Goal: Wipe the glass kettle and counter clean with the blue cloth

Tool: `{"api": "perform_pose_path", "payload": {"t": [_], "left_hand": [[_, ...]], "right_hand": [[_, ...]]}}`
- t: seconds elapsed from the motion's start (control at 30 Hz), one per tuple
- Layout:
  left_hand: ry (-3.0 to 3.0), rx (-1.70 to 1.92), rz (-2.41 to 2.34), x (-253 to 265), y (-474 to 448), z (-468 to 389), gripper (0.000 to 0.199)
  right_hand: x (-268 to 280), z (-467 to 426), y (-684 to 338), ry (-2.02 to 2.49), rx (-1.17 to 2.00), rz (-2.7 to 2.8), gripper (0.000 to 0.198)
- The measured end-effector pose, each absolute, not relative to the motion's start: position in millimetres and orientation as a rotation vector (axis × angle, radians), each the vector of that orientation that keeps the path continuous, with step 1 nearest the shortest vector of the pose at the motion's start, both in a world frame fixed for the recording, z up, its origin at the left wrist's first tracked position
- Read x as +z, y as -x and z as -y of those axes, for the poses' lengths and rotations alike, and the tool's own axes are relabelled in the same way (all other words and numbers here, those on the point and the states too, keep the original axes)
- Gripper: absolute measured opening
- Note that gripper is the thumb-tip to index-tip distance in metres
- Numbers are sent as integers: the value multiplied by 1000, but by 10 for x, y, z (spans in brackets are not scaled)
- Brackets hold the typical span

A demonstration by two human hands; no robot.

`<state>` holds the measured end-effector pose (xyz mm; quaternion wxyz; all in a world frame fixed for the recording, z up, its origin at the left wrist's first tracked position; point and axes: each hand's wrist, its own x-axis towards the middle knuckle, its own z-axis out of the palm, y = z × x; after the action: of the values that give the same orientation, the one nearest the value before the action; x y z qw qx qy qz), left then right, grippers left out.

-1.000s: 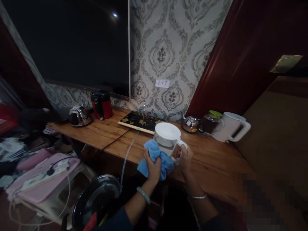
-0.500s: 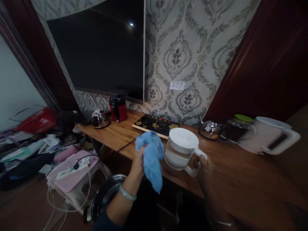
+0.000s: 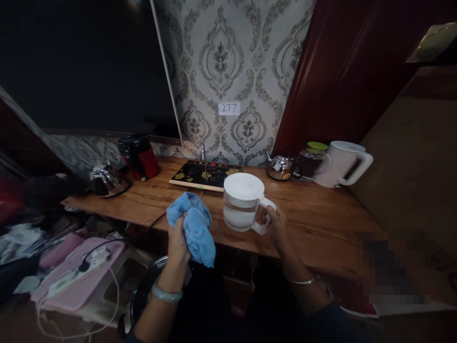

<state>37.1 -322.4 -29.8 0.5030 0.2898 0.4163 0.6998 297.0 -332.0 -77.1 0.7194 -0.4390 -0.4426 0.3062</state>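
Observation:
My left hand [image 3: 179, 238] is closed around a crumpled blue cloth [image 3: 198, 233] that hangs down over the table's front edge. My right hand [image 3: 277, 226] grips the white handle of a clear glass pitcher [image 3: 240, 215] with a flat white lid [image 3: 244, 186]. The pitcher is upright, near the front of the wooden table [image 3: 314, 228]; whether its base touches the wood I cannot tell. Cloth and pitcher are a small gap apart. Behind them lies a black panel with gold flowers [image 3: 189, 172] and a thin metal spout [image 3: 203, 155].
At the left stand a shiny metal kettle [image 3: 108, 180] and a red and black appliance [image 3: 140, 157]. At the right back are a small metal teapot [image 3: 280, 167], a green-lidded jug [image 3: 310, 162] and a white pitcher [image 3: 339, 164]. A pink stool [image 3: 76, 281] bears a power strip [image 3: 80, 274].
My view has turned to the right, so everything sits further left in the picture. Both hands keep their hold on the cloth and the pitcher.

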Motion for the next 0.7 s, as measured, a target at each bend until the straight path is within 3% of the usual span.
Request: {"api": "perform_pose_path", "payload": {"t": [0.4,0.7], "left_hand": [[-1002,1442,-975,-935,-1122,2939,51],[-1006,1548,-1187,-1113,-1344,3300,58]], "right_hand": [[-705,3335,-2984,996,780,991,49],[-807,3310,-2939,980,702,919,46]]}}
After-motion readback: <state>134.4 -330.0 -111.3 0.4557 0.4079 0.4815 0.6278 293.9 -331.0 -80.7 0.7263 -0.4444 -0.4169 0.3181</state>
